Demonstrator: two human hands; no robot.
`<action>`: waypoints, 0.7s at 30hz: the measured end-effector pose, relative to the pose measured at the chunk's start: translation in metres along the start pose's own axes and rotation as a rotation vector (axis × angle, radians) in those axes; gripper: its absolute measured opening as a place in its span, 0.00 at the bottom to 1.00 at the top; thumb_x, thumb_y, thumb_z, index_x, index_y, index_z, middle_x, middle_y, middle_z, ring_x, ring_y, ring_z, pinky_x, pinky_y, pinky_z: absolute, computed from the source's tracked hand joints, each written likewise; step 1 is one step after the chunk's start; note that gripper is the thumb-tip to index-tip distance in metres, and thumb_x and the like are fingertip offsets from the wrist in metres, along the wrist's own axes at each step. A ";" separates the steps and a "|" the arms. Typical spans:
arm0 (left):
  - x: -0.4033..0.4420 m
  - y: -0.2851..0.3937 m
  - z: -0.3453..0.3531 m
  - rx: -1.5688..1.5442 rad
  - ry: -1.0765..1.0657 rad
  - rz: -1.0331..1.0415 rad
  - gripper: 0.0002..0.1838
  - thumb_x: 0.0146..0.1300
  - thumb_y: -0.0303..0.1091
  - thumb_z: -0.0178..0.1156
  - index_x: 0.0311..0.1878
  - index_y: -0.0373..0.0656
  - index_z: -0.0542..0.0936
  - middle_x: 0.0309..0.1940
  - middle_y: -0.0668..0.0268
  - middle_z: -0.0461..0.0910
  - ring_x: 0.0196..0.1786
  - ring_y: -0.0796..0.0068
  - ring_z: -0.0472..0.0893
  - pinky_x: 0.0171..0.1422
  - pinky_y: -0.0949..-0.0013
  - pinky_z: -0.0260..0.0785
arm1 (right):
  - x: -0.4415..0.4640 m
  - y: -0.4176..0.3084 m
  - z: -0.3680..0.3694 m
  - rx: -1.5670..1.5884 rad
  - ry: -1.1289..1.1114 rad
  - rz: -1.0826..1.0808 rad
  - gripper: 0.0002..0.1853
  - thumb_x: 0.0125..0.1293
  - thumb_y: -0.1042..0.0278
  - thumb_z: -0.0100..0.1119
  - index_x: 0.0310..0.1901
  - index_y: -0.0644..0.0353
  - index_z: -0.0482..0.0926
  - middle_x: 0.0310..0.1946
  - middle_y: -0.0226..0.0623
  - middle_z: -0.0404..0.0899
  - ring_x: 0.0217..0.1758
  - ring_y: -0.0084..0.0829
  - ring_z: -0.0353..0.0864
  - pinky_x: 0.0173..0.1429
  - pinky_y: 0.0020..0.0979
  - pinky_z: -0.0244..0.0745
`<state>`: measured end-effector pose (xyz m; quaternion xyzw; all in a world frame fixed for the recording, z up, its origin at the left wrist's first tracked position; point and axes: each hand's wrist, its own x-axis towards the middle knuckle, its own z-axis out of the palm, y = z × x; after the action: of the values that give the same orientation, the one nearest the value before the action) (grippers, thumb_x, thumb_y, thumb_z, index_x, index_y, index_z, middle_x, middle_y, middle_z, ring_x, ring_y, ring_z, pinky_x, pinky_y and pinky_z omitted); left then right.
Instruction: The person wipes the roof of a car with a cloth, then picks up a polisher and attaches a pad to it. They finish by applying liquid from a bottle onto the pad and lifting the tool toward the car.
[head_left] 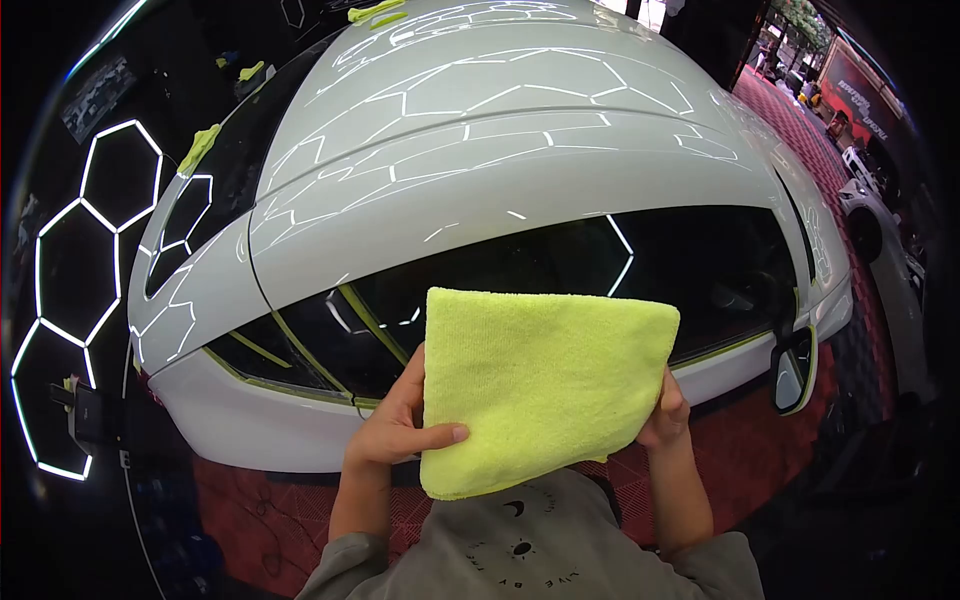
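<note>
A folded yellow-green microfiber cloth [550, 385] is held up in front of my chest, between both hands. My left hand [400, 420] grips its left edge, the thumb lying across the front and the fingers behind. At the right edge, my right hand [665, 412] is closed on the cloth, with most of its fingers hidden behind it. Just beyond stands a white car [420, 235], side-on, its glossy roof and dark side windows [710, 250] reflecting hexagonal lights. The cloth covers part of the windows and door, and does not appear to touch the car.
More yellow-green cloths [200, 150] lie on the car's rear and roof. Yellow-green tape [375, 325] lines the window trim. A side mirror [793, 370] juts out at right. Hexagonal light tubes [80, 200] hang on the left wall. Red floor tiles [260, 510] lie below; another car [880, 230] stands right.
</note>
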<state>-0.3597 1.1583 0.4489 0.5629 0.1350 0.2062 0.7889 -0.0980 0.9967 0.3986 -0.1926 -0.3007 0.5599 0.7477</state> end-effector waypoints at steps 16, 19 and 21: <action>-0.090 0.017 -0.072 0.179 0.402 0.037 0.39 0.58 0.25 0.63 0.72 0.41 0.58 0.61 0.51 0.69 0.60 0.55 0.76 0.54 0.60 0.77 | 0.023 -0.324 -0.060 -0.628 0.431 -0.479 0.32 0.68 0.53 0.51 0.65 0.70 0.62 0.59 0.50 0.73 0.59 0.48 0.77 0.62 0.50 0.73; -0.189 0.009 -0.116 0.381 0.610 -0.144 0.40 0.58 0.38 0.66 0.72 0.47 0.59 0.59 0.55 0.71 0.58 0.60 0.77 0.55 0.58 0.75 | 0.137 -0.342 -0.079 -1.329 0.599 -0.203 0.32 0.67 0.50 0.55 0.63 0.67 0.66 0.57 0.44 0.74 0.59 0.40 0.76 0.61 0.38 0.71; -0.263 -0.016 -0.122 0.046 1.085 0.094 0.37 0.60 0.42 0.64 0.71 0.48 0.61 0.54 0.56 0.75 0.55 0.65 0.77 0.55 0.57 0.75 | 0.181 -0.332 -0.095 -1.856 0.729 -0.209 0.32 0.65 0.50 0.56 0.63 0.66 0.67 0.56 0.43 0.74 0.58 0.37 0.76 0.60 0.35 0.70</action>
<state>-0.6424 1.1299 0.3889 0.3983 0.5021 0.4990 0.5834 0.2396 1.0747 0.5778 -0.8321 -0.3866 -0.0580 0.3935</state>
